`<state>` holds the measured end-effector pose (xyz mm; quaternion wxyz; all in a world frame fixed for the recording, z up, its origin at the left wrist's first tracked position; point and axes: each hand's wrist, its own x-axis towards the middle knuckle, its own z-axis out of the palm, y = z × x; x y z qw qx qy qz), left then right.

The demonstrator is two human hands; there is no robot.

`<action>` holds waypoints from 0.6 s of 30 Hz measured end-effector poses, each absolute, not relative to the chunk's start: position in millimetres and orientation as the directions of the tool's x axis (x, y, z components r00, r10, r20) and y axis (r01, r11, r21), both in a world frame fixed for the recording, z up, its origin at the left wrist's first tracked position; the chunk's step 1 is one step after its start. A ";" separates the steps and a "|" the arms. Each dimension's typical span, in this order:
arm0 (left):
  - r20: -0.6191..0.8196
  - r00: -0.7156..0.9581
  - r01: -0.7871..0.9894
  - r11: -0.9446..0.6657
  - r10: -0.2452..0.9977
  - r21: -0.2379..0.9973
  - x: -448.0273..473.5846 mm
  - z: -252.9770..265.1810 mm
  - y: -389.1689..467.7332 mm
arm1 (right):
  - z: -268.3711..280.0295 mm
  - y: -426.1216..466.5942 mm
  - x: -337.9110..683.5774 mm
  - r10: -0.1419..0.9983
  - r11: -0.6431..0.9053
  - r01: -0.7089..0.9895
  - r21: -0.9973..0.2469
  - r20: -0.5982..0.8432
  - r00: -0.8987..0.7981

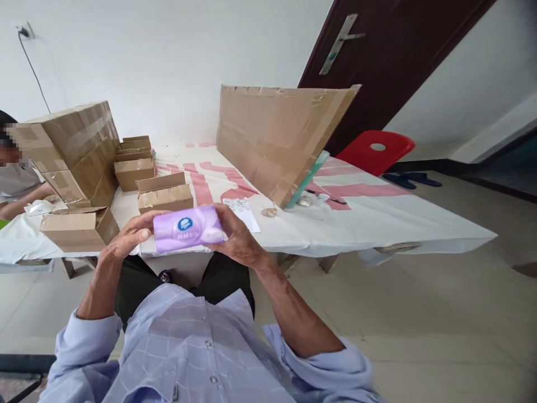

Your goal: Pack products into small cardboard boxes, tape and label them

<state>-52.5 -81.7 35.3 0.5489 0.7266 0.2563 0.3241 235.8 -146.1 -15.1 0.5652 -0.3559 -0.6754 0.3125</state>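
Note:
A purple pack of tissues [188, 228] with a round blue logo is held up over the table's near edge, between both hands. My left hand [131, 234] is closed on its left end, thumb toward me and fingers along the top edge. My right hand [239, 235] grips the right end, with some fingers hidden behind the pack. Just beyond the pack stands a small open cardboard box [165, 198]. A white sheet [247, 215] with small pale pieces on it lies behind my right hand.
Another open box [75, 229] stands at the left, near stacked large cartons [79, 151]. A cardboard panel [281, 140] leans upright on the cloth-covered table [377, 218]. Tape rolls [305, 200] lie beside it. A red chair [377, 148] is beyond; a person [20, 184] sits far left.

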 end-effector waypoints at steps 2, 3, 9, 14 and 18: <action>0.114 0.709 0.136 -0.295 0.696 0.946 -54.6 42.8 -83.1 | -14.2 -150.1 228.8 0.767 0.639 0.188 -0.746 0.599 -0.228; 0.089 0.723 0.190 -0.322 0.685 0.928 -53.4 44.7 -82.6 | -15.2 -149.3 225.2 0.736 0.672 0.199 -0.713 0.614 -0.286; 0.111 0.610 0.301 -0.359 0.785 0.884 -61.1 36.6 -66.5 | -29.3 -104.1 236.3 0.757 0.623 0.189 -0.759 0.524 -0.390; 0.207 0.311 0.257 -0.292 0.928 0.921 -99.0 29.9 -36.0 | -45.0 -17.5 260.9 0.847 0.522 0.314 -0.793 0.527 -0.075; 0.414 0.108 0.228 -0.428 0.904 0.875 -118.7 48.2 4.8 | -57.2 39.4 256.5 0.892 0.430 0.347 -0.833 0.452 -0.019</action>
